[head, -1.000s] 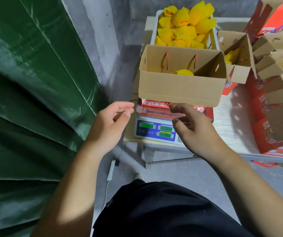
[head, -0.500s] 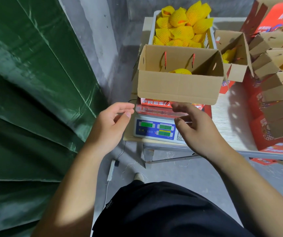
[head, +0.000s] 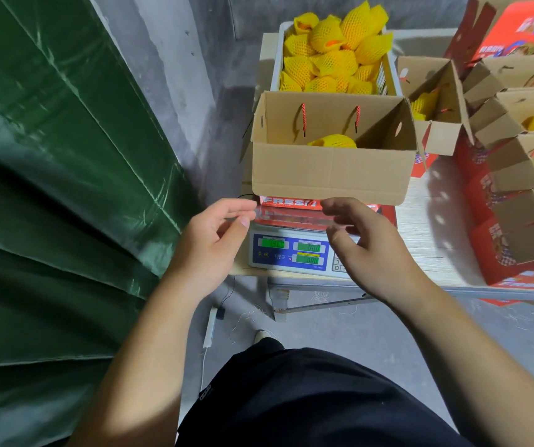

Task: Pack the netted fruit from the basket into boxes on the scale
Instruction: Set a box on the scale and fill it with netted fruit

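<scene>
Netted fruit inside open box on scale, just beyond both grips, left hand and right hand loosely spread, empty, below box's near flap.

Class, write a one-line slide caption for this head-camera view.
Empty hands, left and right, hover before a fruit box on the scale.

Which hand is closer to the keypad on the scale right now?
Right. The right hand hangs just over the scale, covering most of its keypad. The left hand sits off the scale's left edge, across the display from it.
</scene>
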The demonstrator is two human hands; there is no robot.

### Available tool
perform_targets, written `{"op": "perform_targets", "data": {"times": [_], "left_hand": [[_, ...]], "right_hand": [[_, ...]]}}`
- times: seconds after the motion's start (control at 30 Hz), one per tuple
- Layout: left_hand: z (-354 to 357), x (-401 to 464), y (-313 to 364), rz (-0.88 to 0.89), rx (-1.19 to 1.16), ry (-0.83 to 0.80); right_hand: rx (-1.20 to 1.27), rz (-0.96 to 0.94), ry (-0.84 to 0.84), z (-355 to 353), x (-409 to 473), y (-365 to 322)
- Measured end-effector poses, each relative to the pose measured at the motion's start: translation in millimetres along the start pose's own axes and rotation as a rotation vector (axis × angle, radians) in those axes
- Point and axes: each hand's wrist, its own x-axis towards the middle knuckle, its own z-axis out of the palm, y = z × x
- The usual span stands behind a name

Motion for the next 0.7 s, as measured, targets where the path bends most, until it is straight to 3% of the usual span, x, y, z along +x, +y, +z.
{"op": "perform_targets", "data": {"times": [0.23, 0.6, 0.7], "left_hand": [[-1, 26, -6, 0.003, -0.045, -0.032], [-14, 114, 19, 0.146, -0.115, -0.027], [-5, 143, 32, 0.168, -0.082, -0.038]], "right_hand": [[-0.062, -0.012, 0.077, 7, 27, -5], [-0.073, -0.139, 0.314, -3, 109, -21], [-0.056, -0.125, 0.312, -18, 135, -21]]}}
